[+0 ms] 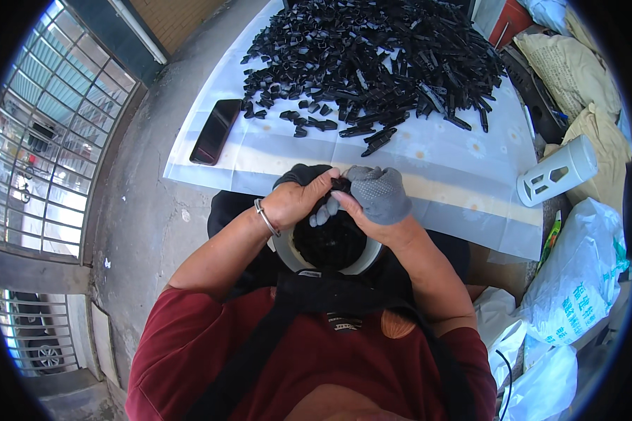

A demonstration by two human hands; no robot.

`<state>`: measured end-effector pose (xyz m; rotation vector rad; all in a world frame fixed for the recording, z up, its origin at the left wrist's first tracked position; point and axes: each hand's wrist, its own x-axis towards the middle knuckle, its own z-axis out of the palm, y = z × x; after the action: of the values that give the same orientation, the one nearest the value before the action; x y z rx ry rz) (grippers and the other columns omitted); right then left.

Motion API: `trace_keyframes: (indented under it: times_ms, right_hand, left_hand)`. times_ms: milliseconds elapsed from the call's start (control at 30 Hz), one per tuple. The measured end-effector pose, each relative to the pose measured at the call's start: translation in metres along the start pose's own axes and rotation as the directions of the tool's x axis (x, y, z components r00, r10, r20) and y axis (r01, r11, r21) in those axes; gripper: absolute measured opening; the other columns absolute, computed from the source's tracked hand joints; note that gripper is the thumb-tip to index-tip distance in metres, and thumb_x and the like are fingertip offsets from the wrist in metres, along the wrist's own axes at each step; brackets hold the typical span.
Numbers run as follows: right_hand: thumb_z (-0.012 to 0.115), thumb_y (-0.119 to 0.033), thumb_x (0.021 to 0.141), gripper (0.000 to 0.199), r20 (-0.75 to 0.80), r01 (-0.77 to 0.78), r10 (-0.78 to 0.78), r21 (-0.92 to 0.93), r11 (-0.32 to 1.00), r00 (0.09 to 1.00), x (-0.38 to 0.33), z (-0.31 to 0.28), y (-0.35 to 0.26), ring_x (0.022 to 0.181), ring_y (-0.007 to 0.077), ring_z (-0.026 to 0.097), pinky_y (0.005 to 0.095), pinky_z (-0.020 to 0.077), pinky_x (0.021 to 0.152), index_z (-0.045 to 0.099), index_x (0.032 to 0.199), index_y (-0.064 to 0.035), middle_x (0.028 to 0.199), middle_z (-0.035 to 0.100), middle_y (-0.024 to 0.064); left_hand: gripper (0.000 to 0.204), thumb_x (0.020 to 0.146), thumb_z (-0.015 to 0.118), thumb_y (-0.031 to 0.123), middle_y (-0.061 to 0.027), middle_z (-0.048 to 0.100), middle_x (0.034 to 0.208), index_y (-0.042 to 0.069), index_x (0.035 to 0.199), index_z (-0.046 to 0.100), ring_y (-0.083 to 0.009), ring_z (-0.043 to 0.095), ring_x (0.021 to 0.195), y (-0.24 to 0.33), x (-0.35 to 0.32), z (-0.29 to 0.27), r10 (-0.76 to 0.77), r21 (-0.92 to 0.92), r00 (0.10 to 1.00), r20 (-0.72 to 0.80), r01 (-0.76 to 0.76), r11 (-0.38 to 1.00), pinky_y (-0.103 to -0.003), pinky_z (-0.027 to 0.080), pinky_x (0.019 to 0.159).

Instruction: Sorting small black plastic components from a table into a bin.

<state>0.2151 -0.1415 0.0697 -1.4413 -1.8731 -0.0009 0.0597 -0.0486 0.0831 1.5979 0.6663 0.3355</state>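
Both my hands meet just past the table's near edge, above a white bucket with dark contents in my lap. My left hand, in a dark glove with the thumb bare, pinches a small black plastic part. Against the same part presses my right hand, fingers curled, in a grey dotted glove that also leaves the thumb bare. Its exact shape is mostly hidden by fingers. A large heap of black plastic parts, some short and some long, covers the far half of the table, with several strays nearer me.
A white flowered cloth covers the table. On its left lies a black phone; a white slotted cylinder leans at the right edge. Plastic bags and beige sacks crowd the right side. A barred window stands left.
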Motion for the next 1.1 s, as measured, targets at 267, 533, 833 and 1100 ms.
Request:
trace_keyframes:
  times_ms: [267, 533, 833, 1100]
  right_hand:
    - [0.06, -0.024, 0.081, 0.021, 0.034, -0.15, 0.149, 0.031, 0.988, 0.988, -0.004, -0.021, 0.004, 0.075, 0.0282, 0.056, 0.0364, 0.0435, 0.07, 0.062, 0.092, -0.0065, 0.084, 0.061, 0.0096]
    - [0.061, -0.022, 0.077, 0.017, 0.069, 0.114, -0.099, -0.273, 0.955, 0.993, -0.005, -0.021, 0.0, 0.071, 0.0283, 0.056, 0.037, 0.0439, 0.065, 0.063, 0.087, -0.0082, 0.08, 0.061, 0.0072]
    - [0.058, -0.023, 0.074, 0.015, 0.053, 0.069, -0.066, -0.063, 0.996, 0.996, -0.004, -0.004, -0.007, 0.072, 0.0262, 0.056, 0.0389, 0.0438, 0.063, 0.061, 0.082, -0.0096, 0.075, 0.059, 0.0049]
    - [0.055, -0.016, 0.076, 0.022, -0.046, -0.085, 0.072, -0.524, 0.847, 0.996, 0.015, -0.015, 0.054, 0.092, 0.0293, 0.055, 0.0389, 0.0436, 0.079, 0.062, 0.095, -0.0073, 0.101, 0.059, 0.0136]
  left_hand:
    - [0.048, 0.093, 0.035, 0.039, -0.0022, 0.053, 0.058, 0.0, 0.075, 0.057, -0.0087, 0.047, 0.049, 0.006, -0.002, 0.004, 0.017, 0.002, 0.996, -0.089, -0.017, 1.0, -0.022, 0.038, 0.046]
    - [0.042, 0.094, 0.035, 0.033, -0.0089, 0.055, 0.059, 0.0, 0.08, 0.057, -0.0178, 0.053, 0.05, 0.011, 0.0, 0.004, 0.111, 0.269, 0.991, -0.081, -0.085, 0.959, -0.03, 0.043, 0.05]
    - [0.041, 0.093, 0.034, 0.033, -0.0208, 0.057, 0.071, 0.001, 0.079, 0.056, -0.0378, 0.054, 0.067, 0.019, -0.008, -0.004, 0.21, 0.64, 0.974, 0.086, -0.215, 0.738, -0.041, 0.044, 0.061]
    - [0.025, 0.081, 0.054, 0.026, -0.0145, 0.061, 0.09, 0.007, 0.095, 0.061, -0.0295, 0.059, 0.082, -0.014, 0.058, -0.055, 0.483, 0.92, 0.826, -0.291, 0.102, 0.379, -0.037, 0.047, 0.072]
